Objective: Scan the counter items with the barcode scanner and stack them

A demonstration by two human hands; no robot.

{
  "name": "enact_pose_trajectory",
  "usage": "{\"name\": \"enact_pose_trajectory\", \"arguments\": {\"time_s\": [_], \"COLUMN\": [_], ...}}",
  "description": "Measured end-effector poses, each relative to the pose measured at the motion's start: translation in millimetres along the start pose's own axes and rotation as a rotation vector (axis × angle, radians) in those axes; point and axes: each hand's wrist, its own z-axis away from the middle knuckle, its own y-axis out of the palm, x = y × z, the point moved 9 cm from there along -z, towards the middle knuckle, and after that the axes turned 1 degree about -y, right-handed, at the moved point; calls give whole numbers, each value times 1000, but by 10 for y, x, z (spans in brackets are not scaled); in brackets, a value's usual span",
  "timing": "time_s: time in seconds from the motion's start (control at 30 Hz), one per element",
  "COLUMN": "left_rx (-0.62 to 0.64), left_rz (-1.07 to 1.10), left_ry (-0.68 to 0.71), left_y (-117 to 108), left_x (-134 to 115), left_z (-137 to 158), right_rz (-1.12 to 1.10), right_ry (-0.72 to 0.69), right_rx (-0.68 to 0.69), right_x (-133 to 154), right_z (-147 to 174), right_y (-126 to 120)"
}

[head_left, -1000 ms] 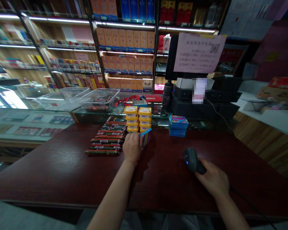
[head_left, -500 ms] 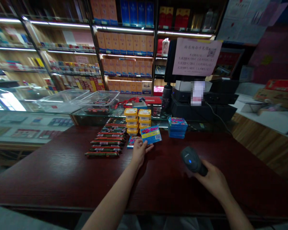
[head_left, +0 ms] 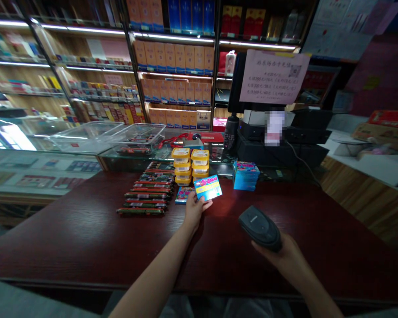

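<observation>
My left hand is closed on the lower left corner of a blue snack packet with a yellow band, tilted up above the counter. Bright light falls on the packet's face. In my right hand is a dark barcode scanner, its head turned toward the packet. Just behind my left fingers, a similar packet lies flat on the wood. A stack of blue packets stands to the right. Two stacks of yellow-lidded tubs rise behind the held packet.
Dark stick-shaped packs lie in a long row at left on the brown counter. Clear plastic bins sit on the glass case behind. A monitor with a pink paper sign stands at the back right, beside a black bottle.
The scanner has swung to point left at the packet, and its blue light no longer shows. Light now brightens the packet. My left hand has barely moved.
</observation>
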Motion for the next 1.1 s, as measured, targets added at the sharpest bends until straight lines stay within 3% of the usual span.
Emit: {"name": "enact_pose_trajectory", "arguments": {"time_s": [0.3, 0.57, 0.8, 0.97, 1.1], "left_rx": [14, 18, -39, -41, 39], "left_rz": [-12, -48, -259, -547, -930], "left_ry": [8, 60, 234, 411, 667], "left_y": [7, 31, 62, 354, 924], "left_x": [-7, -115, -383, -697, -1005], "left_z": [-15, -1, -14, -97, -146], "right_rz": [88, 936, 1039, 1018, 965], "right_ry": [-48, -6, -158, -188, -195], "right_rx": [43, 0, -111, -142, -134], "right_x": [-25, -288, -465, -486, -490], "right_z": [-15, -259, -272, -254, -258], "right_y": [-26, -215, -158, -198, -193]}}
